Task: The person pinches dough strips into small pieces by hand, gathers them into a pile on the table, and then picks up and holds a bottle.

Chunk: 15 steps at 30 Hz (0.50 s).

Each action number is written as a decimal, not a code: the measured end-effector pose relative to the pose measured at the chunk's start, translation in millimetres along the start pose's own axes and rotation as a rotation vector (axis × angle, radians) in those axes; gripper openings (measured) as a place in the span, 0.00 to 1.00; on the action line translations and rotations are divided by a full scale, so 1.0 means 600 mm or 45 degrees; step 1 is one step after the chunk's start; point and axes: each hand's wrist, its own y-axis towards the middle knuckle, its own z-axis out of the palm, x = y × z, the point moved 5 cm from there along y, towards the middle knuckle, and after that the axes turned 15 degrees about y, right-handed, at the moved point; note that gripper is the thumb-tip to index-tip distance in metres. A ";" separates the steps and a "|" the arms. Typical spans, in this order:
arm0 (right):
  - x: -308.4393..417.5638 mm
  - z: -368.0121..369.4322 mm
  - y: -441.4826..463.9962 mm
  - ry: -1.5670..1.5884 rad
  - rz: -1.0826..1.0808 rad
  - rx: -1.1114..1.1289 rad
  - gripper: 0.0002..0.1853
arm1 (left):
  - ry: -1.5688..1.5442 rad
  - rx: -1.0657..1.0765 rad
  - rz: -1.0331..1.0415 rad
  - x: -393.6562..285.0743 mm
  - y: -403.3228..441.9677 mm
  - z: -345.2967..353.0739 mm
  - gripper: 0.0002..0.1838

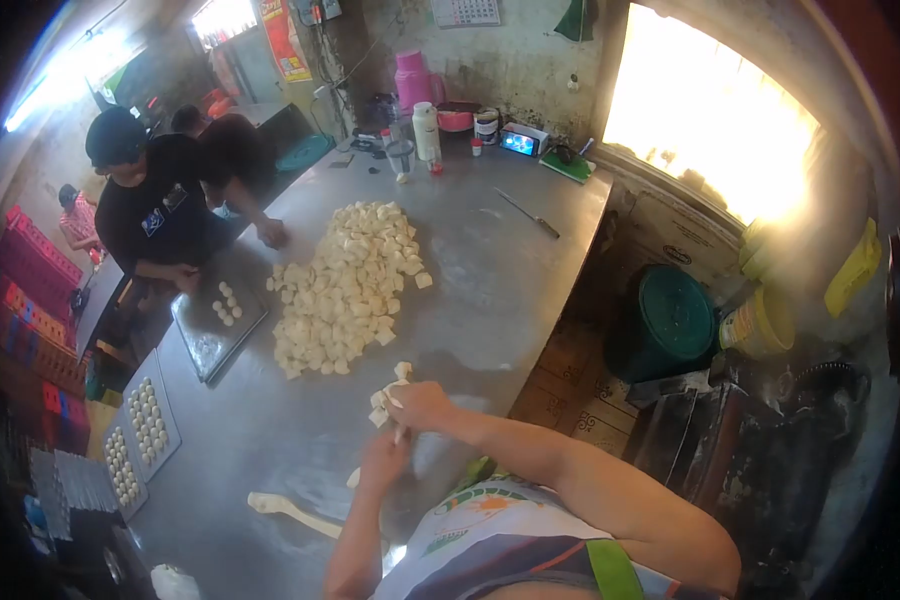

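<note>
My right hand is closed at the near side of the table, with pale dough pieces beside and under its fingers. Just below it, my left hand is closed around dough, and a narrow bit of it shows between the two hands. One more small dough piece lies beyond my right hand. A long dough strip stretches across the table left of my left forearm. Farther off is a large heap of cut dough pieces. My fingers are partly hidden.
Across the metal table, a person in a black shirt works at a tray of dough balls. Filled trays sit at the left edge. A knife, bottles and a phone lie at the back. A green-lidded bin stands right.
</note>
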 end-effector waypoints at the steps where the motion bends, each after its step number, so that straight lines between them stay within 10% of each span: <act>1: -0.024 -0.004 0.005 0.000 0.001 -0.011 0.20 | 0.184 -0.021 0.283 -0.035 -0.001 -0.017 0.16; 5: -0.040 -0.002 -0.007 -0.029 -0.197 -0.097 0.22 | -0.220 0.015 -0.032 -0.009 -0.001 -0.026 0.21; 10: 0.035 0.031 -0.036 0.314 -0.464 0.234 0.21 | -0.203 -0.650 0.192 -0.032 0.014 -0.050 0.24; 11: 0.047 0.034 -0.035 0.397 -0.584 0.170 0.21 | -0.200 -0.641 0.180 -0.009 0.004 -0.050 0.24; 13: 0.065 0.026 -0.032 0.469 -0.726 0.106 0.21 | -0.577 0.195 -0.275 0.092 0.017 0.012 0.27; 15: 0.067 0.014 -0.031 0.191 -0.481 -0.048 0.20 | -0.350 0.058 -0.265 0.130 0.015 0.065 0.25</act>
